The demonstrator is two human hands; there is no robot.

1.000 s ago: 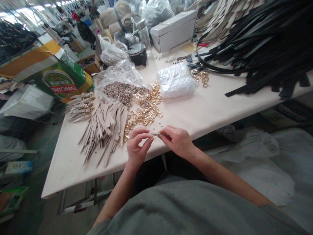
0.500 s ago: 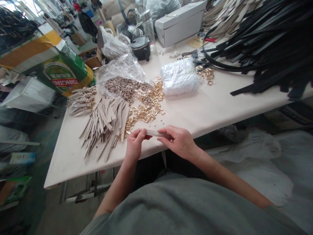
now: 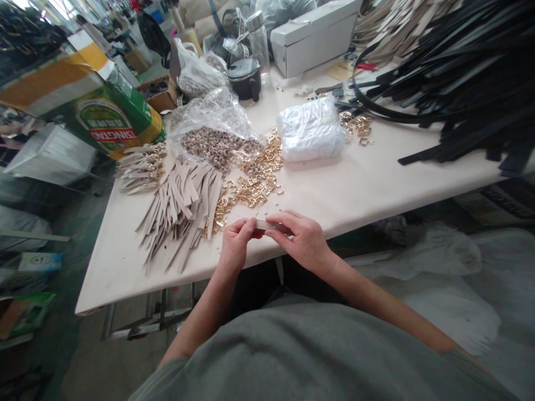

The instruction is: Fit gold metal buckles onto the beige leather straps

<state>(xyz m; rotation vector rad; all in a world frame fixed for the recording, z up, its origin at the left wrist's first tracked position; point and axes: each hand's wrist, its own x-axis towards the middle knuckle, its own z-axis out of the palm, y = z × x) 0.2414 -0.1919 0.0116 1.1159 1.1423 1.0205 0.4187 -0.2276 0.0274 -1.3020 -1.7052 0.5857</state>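
Observation:
Between my two hands, over the table's front edge, a short beige strap [image 3: 264, 225] is stretched. My left hand [image 3: 237, 238] pinches its left end between thumb and fingers. The fingers of my right hand [image 3: 303, 236] close on its other end and hide most of it. Just left of my hands lies a spread pile of beige straps [image 3: 178, 203]. Behind it are loose gold buckles [image 3: 251, 192] and a heap of small beige loops [image 3: 209, 146], partly under clear plastic. Whether a buckle is on the held strap I cannot tell.
A plastic-wrapped white bundle [image 3: 310, 131] sits mid-table, with a dark lidded mug [image 3: 244, 81] and a white box [image 3: 315, 39] behind. Long black straps [image 3: 468, 72] hang over the right side. Beige straps with gold buckles [image 3: 142, 167] lie at the left by a green carton [image 3: 121, 114].
Both hands have come slightly closer together, so less of the strap shows between them. The view has shifted a little.

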